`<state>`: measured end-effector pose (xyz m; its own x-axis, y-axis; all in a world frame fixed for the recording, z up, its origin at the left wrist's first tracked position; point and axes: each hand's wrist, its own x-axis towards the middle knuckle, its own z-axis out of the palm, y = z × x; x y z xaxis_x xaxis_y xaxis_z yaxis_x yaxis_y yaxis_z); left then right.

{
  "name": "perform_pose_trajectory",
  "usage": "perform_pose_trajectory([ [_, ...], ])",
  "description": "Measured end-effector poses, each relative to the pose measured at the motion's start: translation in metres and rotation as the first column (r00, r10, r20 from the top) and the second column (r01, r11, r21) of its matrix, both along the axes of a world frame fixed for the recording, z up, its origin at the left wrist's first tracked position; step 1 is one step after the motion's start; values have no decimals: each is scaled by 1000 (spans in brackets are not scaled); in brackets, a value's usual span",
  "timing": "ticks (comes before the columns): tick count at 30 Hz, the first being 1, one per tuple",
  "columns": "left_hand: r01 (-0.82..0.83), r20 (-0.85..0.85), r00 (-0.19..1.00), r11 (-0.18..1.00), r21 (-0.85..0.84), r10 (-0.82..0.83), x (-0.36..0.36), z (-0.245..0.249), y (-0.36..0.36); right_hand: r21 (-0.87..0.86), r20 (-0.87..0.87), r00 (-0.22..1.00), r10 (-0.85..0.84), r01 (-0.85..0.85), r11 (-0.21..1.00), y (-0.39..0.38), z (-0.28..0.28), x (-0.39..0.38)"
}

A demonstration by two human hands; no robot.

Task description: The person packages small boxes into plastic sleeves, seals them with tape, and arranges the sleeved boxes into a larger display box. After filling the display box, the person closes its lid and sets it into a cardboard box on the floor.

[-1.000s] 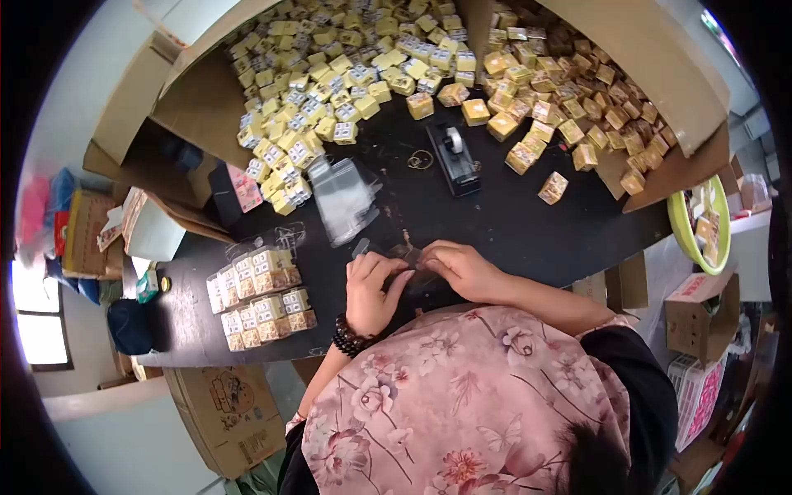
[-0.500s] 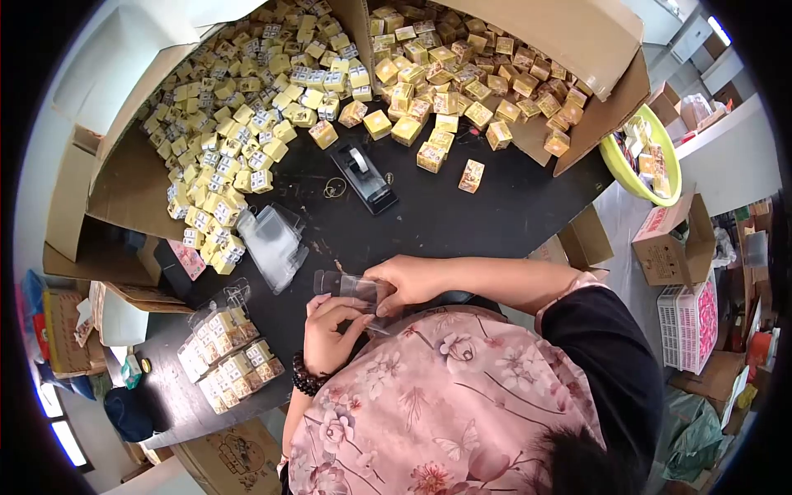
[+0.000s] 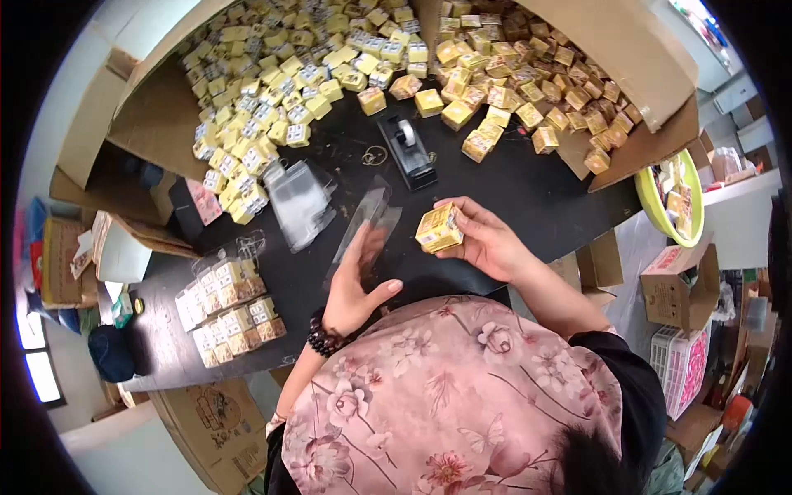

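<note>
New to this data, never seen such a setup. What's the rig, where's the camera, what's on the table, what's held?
There's no machine: these are a person's bare hands, seen by one head-worn camera looking forward and down. The right hand holds a small yellow box. The left hand is spread beside clear plastic; blur hides whether it grips it. The black table also bears heaped small boxes, a tape dispenser, plastic sheets and rows of boxes.

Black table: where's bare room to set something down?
Bare patches on the black table: widest, between tape dispenser, loose yellow boxes and right hand; narrower, around a thin ring, between dispenser and clear plastic sheets. Crowded: the back, heaped with boxes, and the left front, with box rows.
</note>
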<state>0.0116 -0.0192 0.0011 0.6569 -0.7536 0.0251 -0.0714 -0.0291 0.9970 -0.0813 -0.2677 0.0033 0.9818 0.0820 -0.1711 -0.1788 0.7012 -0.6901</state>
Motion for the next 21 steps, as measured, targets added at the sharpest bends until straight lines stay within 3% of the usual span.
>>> perform_pose_trajectory([
  [4, -113, 116, 988, 992, 58, 105, 2, 2, -7, 167, -63, 993, 100, -88, 982, 51, 10, 10],
  [6, -200, -22, 980, 979, -29, 200, 3, -4, -1, -60, -29, 986, 163, -164, 985, 52, 3, 15],
  [8, -222, 27, 975, 975, -22, 223, 1, -3, 6, -61, -67, 984, 166, -171, 983, 52, 3, 17],
  [10, -171, 74, 982, 985, -12, 171, -1, -1, 9, -433, -33, 943, 330, -311, 846, 52, -2, 18],
  [12, -190, 10, 982, 981, -50, 190, -2, -1, 12, -409, 5, 916, 402, -365, 836, 50, -1, 21],
  [14, -230, -122, 969, 966, -116, 216, -3, -1, 14, -339, 194, 977, 90, -19, 941, 53, 24, 23],
  [15, -229, -123, 969, 966, -117, 214, -4, -1, 14, -342, 224, 970, -90, 165, 925, 52, 31, 27],
  [17, -266, -120, 960, 956, -122, 252, -7, -1, 15, -569, 408, 885, -223, 438, 696, 48, 23, 41],
  [18, -260, -118, 962, 958, -124, 246, -8, 0, 14, -740, 452, 872, -187, 484, 468, 43, 16, 45],
  [20, -303, -61, 953, 938, -170, 296, -9, 3, 14, -774, 337, 927, -164, 372, 512, 45, 6, 45],
  [21, -302, -59, 953, 938, -171, 297, -9, 3, 13, -695, 328, 924, -197, 378, 612, 50, 9, 45],
])
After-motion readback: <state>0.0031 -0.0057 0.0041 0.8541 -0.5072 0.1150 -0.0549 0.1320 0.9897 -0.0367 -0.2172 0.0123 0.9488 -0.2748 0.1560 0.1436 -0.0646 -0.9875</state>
